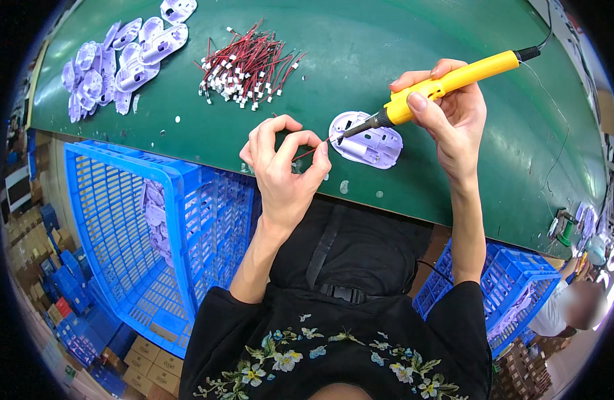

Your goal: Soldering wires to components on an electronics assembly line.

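My right hand (453,120) grips a yellow soldering iron (467,75), its dark tip slanting down to the left. The tip meets a pale purple plastic shell (373,148) lying on the green table, near the shell's left end. Thumb and forefinger of my left hand (283,163) are pinched together just left of the shell. Between them runs a thin red and black wire (303,155), whose end reaches toward the iron's tip; whether they touch is too small to tell. Beyond my left hand lies a pile of red and black wires with white connectors (247,70).
Several purple shells (143,57) are heaped at the far left of the green table (387,60). Blue crates (177,200) stand below its near edge at left and right (493,267). The iron's black cord (548,27) rises at the far right. Another person (567,307) is at lower right.
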Demonstrator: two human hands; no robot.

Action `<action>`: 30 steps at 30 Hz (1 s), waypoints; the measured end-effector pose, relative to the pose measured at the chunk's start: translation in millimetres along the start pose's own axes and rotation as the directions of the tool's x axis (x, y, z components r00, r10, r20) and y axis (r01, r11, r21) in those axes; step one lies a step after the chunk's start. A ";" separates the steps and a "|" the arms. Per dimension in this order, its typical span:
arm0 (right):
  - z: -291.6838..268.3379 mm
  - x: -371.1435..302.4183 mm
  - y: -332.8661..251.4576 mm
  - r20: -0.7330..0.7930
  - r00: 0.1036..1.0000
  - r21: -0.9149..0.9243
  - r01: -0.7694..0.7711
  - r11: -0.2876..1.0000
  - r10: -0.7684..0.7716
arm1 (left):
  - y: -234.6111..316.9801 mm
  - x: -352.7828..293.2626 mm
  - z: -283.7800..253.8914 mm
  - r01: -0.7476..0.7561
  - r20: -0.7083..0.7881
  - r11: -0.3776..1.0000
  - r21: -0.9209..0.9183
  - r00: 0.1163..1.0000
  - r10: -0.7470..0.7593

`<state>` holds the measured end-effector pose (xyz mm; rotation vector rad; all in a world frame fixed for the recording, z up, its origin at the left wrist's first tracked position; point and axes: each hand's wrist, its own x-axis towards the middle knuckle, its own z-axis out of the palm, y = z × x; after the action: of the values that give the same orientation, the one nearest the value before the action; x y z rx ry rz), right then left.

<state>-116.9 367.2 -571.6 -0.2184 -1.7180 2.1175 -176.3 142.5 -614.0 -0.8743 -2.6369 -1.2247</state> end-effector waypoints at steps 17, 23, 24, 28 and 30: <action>-1.3 -0.2 4.1 0.003 1.000 0.013 0.016 1.000 -0.016 | 4.5 1.9 -7.2 0.019 0.107 1.000 0.008 0.994 -0.020; -1.0 -0.7 4.5 0.003 1.000 0.020 0.016 1.000 -0.016 | 7.4 4.3 -8.3 0.031 0.133 0.999 0.035 0.991 -0.035; -0.6 -0.9 4.4 -0.001 1.000 0.019 0.019 1.000 -0.019 | 8.0 4.5 -8.4 0.041 0.142 0.998 0.037 0.989 -0.046; -0.4 -0.8 4.7 -0.002 1.000 0.033 0.011 0.999 -0.011 | 8.3 5.0 -7.2 0.063 0.135 0.998 0.030 0.989 -0.066; -0.7 -0.6 5.7 -0.002 1.000 0.031 0.013 0.999 -0.013 | 6.8 4.3 -6.8 0.067 0.123 0.997 0.023 0.990 -0.069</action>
<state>-117.3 366.7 -577.3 -0.1992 -1.6803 2.1319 -177.2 143.0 -603.5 -0.8921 -2.7931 -1.1956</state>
